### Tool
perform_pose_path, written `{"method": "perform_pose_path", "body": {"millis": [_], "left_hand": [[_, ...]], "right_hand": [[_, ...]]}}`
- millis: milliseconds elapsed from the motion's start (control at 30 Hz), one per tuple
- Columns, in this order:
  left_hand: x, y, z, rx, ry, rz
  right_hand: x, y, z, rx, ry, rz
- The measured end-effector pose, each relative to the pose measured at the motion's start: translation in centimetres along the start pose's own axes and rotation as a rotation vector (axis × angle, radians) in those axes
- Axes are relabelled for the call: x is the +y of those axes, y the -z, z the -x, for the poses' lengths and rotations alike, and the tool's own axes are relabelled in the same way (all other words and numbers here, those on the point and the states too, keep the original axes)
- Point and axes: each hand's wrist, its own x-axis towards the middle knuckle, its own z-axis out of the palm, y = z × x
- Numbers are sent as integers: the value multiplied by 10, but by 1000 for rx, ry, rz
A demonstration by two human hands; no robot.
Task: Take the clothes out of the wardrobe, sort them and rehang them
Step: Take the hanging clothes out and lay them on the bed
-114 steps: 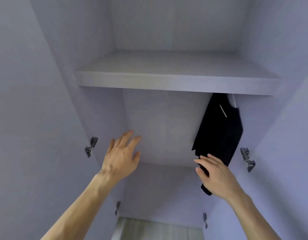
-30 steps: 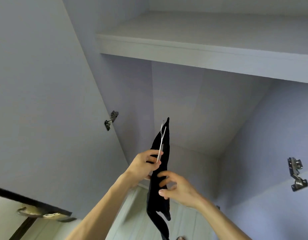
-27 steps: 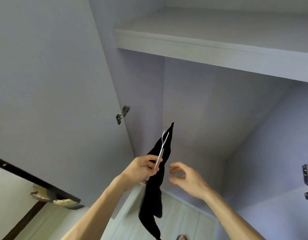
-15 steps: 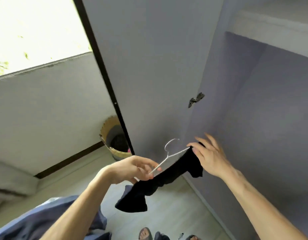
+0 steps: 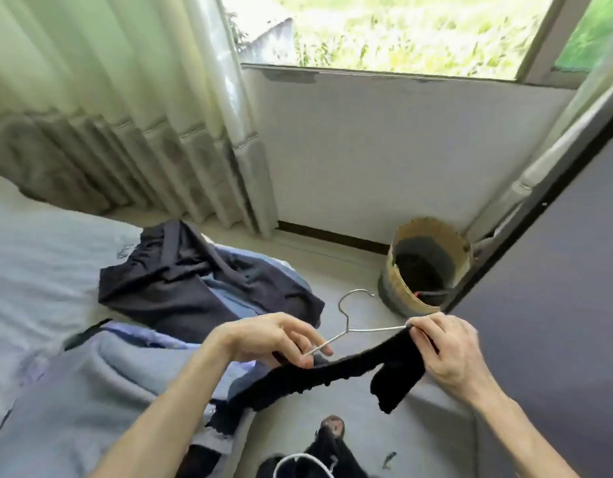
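Black garment (image 5: 346, 370) is stretched in a slack band between both hands, out of the wardrobe where it hung under the shelf a few seconds ago. The left hand (image 5: 267, 339) pinches one end of the wire hanger (image 5: 374, 329) between thumb and fingertips. The right hand (image 5: 446, 346) is curled round the hanger's other end together with a fold of the cloth, and a short flap hangs below it. The garment's longer tail droops to the left onto blue-grey cloth (image 5: 91, 391) at the near corner of the bed (image 5: 32, 270). Half a second ago the hands worked in front of the wardrobe door; now the view has swung round to the bed, and the door (image 5: 557, 305) shows only along the right edge. A heap of dark clothes (image 5: 194, 284) lies farther back on the bed's right edge. Beyond the hanger's hook a woven basket (image 5: 396, 282) stands on the floor by the wall, under the window (image 5: 401, 29), with a pale curtain (image 5: 125, 98) to its left.
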Motion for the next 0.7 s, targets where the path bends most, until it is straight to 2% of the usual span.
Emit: {"method": "perform_pose_path", "body": {"millis": [233, 400, 700], "left_hand": [[-80, -29, 80, 420, -3, 244], [-124, -47, 140, 724, -20, 332], [-176, -19, 266, 1377, -176, 414]], "right_hand": [[-80, -47, -45, -170, 279, -106], [-158, -73, -66, -242, 442, -173], [-344, -124, -121, -367, 585, -319]]}}
